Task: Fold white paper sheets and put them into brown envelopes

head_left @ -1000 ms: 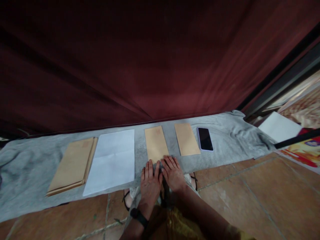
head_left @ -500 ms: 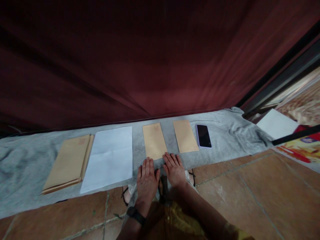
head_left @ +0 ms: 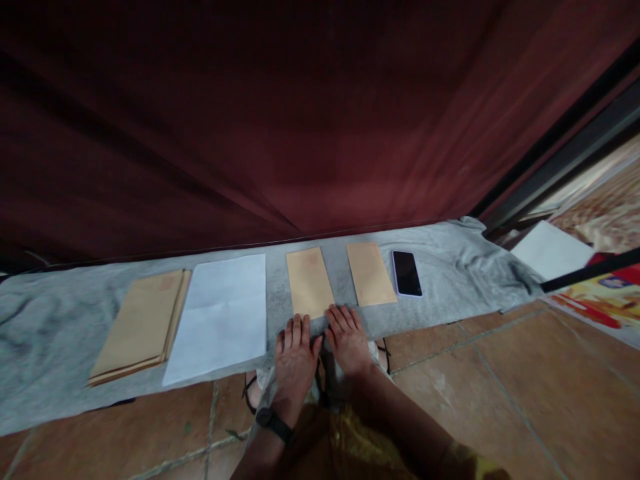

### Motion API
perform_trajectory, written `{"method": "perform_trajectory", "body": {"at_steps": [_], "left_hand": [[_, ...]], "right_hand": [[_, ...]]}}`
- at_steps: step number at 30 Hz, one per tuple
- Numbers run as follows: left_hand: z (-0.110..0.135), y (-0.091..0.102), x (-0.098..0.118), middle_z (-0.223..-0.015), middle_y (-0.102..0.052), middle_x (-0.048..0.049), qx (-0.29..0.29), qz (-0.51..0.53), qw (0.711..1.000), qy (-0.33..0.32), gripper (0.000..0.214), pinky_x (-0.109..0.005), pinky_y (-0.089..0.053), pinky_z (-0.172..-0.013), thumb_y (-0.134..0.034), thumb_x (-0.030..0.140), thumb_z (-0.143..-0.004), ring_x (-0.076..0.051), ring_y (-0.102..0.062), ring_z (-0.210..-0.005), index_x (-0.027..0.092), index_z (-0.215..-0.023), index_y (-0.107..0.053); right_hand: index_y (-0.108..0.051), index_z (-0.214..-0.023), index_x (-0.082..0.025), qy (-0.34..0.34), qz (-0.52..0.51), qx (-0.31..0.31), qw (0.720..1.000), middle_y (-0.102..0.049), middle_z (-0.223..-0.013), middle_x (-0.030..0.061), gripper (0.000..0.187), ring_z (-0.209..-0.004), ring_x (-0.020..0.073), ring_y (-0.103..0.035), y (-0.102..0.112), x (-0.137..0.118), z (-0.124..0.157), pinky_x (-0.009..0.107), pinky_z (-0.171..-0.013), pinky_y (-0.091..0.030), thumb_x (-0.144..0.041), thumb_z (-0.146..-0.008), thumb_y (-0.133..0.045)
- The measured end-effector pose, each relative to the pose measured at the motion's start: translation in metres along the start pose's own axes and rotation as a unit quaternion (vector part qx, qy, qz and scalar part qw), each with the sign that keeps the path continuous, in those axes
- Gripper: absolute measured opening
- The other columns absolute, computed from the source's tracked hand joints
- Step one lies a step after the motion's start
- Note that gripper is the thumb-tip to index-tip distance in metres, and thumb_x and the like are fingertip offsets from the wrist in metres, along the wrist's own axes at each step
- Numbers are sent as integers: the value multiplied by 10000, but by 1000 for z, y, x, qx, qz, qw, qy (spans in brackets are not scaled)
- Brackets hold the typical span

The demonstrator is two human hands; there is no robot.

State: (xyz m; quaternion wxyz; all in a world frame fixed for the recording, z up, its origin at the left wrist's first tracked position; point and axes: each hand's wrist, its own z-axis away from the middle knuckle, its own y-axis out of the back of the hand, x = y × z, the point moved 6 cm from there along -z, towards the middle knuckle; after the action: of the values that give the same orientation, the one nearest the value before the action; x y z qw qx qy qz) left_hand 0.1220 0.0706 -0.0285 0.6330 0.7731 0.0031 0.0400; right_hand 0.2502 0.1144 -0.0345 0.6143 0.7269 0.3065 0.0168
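Observation:
My left hand (head_left: 295,357) lies flat and open at the near edge of the grey cloth (head_left: 450,267), fingertips by the lower edge of a brown paper envelope (head_left: 309,283). Beside it, my right hand (head_left: 349,340) also rests flat, fingers stretched out near that envelope's lower right corner. Neither hand holds anything. A second brown envelope (head_left: 371,274) lies a little further right. To the left are white paper sheets (head_left: 220,320) with a faint crease, and beyond them a stack of brown envelopes (head_left: 137,323).
A phone (head_left: 407,273) with a dark screen and pale case lies right of the envelopes. Behind the cloth hangs a dark red curtain (head_left: 320,133). A black metal bar (head_left: 590,270) and a white sheet (head_left: 553,250) are at the far right. Tiled floor (head_left: 475,380) lies in front.
Both hands stay flat in almost the same place. The view has shifted very slightly; the envelopes, paper and phone have not moved on the cloth.

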Motion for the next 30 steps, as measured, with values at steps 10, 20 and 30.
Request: {"method": "perform_trajectory", "body": {"at_steps": [10,20,30], "left_hand": [[-5,8,-2,-1484,-549,-179,-18,23,1000,5,478,-514,-396,-1094,-396,214,-993,-336,-512,-1348,129,-1437,-551],[-24,5,-22,-1280,-653,-164,17,128,986,102,385,-468,-485,-952,-442,259,-976,-324,-617,-1120,187,-1259,-692],[-58,-3,-43,-1016,-721,-169,-51,196,955,216,425,-392,-504,-856,-563,329,-907,-305,-676,-988,86,-1253,-605]], "right_hand": [[-498,-1490,-183,52,-27,-33,998,-481,-1561,79,465,-1454,224,-414,-8,-15,-3,449,-1237,-276,-351,-1062,-425],[-473,-1504,-174,13,-11,-17,1000,-483,-1559,74,467,-1443,227,-431,-7,-5,3,450,-1235,-244,-305,-1063,-397],[-458,-1518,-187,16,2,-11,1000,-487,-1555,86,496,-1431,233,-444,-11,-5,3,456,-1228,-247,-268,-1029,-447]]}}
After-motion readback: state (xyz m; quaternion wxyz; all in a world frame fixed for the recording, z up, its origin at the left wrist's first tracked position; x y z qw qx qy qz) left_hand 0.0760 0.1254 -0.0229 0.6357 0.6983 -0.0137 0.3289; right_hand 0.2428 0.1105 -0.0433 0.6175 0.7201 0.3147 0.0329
